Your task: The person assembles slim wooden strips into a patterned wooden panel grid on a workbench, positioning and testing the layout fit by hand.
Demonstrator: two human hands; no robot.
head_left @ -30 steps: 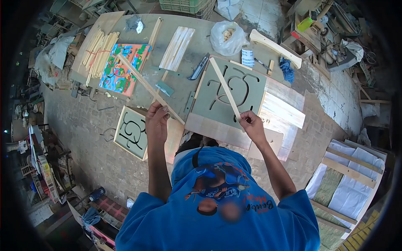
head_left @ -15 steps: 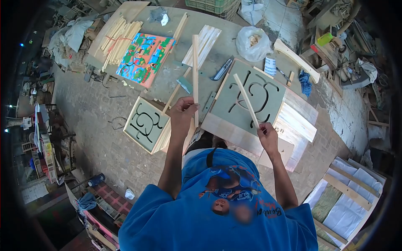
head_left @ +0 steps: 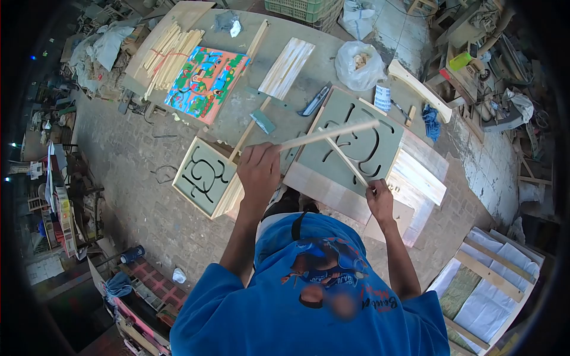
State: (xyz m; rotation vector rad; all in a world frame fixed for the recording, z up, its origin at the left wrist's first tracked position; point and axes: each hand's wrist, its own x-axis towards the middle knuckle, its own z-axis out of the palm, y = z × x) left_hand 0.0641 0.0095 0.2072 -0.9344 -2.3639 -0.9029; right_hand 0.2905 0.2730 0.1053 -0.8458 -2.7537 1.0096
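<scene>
My left hand (head_left: 259, 169) grips one end of a thin wooden strip (head_left: 332, 134) that points right, across the grey cut-out panel (head_left: 389, 139). My right hand (head_left: 378, 197) holds the near end of a second thin strip (head_left: 346, 160), which runs up and left over the same panel. The two strips cross above the panel. The panel lies on pale wooden boards (head_left: 332, 193) on the workbench.
A smaller framed cut-out panel (head_left: 205, 178) leans at the bench's near left. Farther back lie a colourful painted board (head_left: 203, 83), a bundle of sticks (head_left: 166, 53), slatted boards (head_left: 287, 68), a knife (head_left: 314, 99), a plastic bag (head_left: 358, 62) and a wooden handle (head_left: 418, 89).
My left hand swung its strip from pointing straight away to pointing right across the panel. My right hand lowered its strip closer to the panel.
</scene>
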